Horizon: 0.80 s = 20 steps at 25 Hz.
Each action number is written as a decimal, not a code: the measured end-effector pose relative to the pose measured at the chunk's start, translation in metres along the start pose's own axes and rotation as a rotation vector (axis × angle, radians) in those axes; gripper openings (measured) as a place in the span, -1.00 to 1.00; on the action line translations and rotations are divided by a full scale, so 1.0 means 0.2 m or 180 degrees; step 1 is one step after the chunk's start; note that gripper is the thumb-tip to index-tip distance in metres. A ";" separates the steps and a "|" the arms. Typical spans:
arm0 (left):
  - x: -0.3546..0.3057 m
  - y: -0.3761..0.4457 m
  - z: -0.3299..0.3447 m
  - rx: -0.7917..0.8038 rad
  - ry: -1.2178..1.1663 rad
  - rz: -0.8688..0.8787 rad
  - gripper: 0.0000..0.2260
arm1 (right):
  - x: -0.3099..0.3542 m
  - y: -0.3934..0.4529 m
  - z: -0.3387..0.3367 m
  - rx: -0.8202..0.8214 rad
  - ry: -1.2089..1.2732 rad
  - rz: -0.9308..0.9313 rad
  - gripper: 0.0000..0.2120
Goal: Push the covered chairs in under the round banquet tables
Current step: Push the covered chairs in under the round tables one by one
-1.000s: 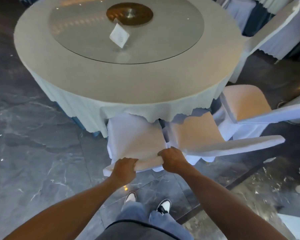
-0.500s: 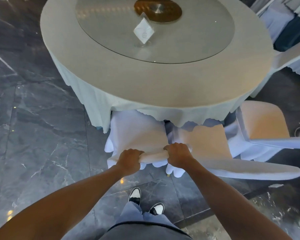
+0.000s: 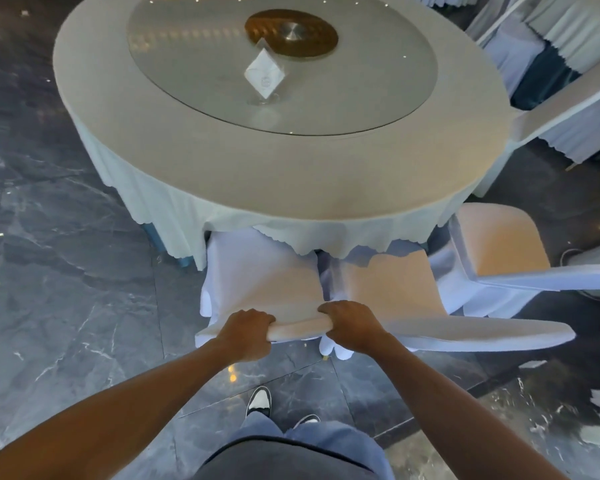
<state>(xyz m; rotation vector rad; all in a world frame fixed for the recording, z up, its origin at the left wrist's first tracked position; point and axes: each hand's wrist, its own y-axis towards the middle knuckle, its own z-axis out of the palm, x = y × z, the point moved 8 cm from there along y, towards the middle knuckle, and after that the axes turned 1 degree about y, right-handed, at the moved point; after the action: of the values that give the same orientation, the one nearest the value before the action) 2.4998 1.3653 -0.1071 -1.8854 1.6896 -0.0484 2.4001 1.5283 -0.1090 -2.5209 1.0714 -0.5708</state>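
A round banquet table [image 3: 291, 174] with a pale cloth fills the upper middle of the head view. A white-covered chair [image 3: 260, 271] stands at its near edge, the front of its seat hidden under the cloth's hem. My left hand [image 3: 246, 336] and my right hand [image 3: 350, 327] both grip the top of this chair's backrest, fingers curled over it. A second covered chair [image 3: 388, 289] stands touching it on the right, seat partly under the hem. A third covered chair [image 3: 499, 244] stands farther right, angled and mostly outside the table's edge.
A glass turntable [image 3: 194, 53] with a folded napkin in a glass [image 3: 264, 79] sits on the table. Another covered chair [image 3: 568, 98] and a skirted table [image 3: 568, 26] stand at the upper right. Dark marble floor [image 3: 66, 289] spreads to the left. My feet [image 3: 258, 401] are below the chair.
The chair I hold has slid a little further under the table's cloth, and I have stepped closer to the table. Both hands keep the same grip on the backrest.
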 end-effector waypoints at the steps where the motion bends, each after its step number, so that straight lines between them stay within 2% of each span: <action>1: -0.04 0.01 -0.02 -0.0010 -0.0026 0.0078 -0.64 | -0.05 -0.02 -0.01 -0.0038 0.0152 0.0067 -0.51; 4: -0.23 0.06 -0.03 0.0118 -0.0063 0.0255 -0.59 | -0.25 -0.11 -0.03 -0.0131 0.0244 0.0191 -0.45; 7: -0.53 0.21 -0.05 0.0012 -0.0095 0.0497 -0.58 | -0.44 -0.13 -0.10 -0.0228 0.0284 0.0141 -0.47; 9: -0.73 0.33 -0.03 0.0053 -0.0136 0.0464 -0.53 | -0.59 -0.12 -0.16 -0.0325 0.0300 0.0146 -0.54; 12: -0.95 0.51 0.04 0.0111 0.0010 0.0303 -0.44 | -0.88 -0.15 -0.25 -0.0363 0.0457 0.0224 -0.52; 17: -1.41 0.63 0.30 0.0552 -0.0025 0.0420 -0.19 | -1.38 -0.49 -0.27 -0.0047 0.0698 0.0255 -0.45; 20: -1.72 0.66 0.46 0.0750 -0.0168 0.0539 -0.20 | -1.59 -0.71 -0.25 0.0114 0.0673 0.0305 -0.34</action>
<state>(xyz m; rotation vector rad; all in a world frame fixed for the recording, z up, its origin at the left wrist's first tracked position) 2.3538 1.7155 -0.1191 -1.5547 1.7202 -0.1233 2.2592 1.8493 -0.0728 -2.4039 1.2362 -0.8356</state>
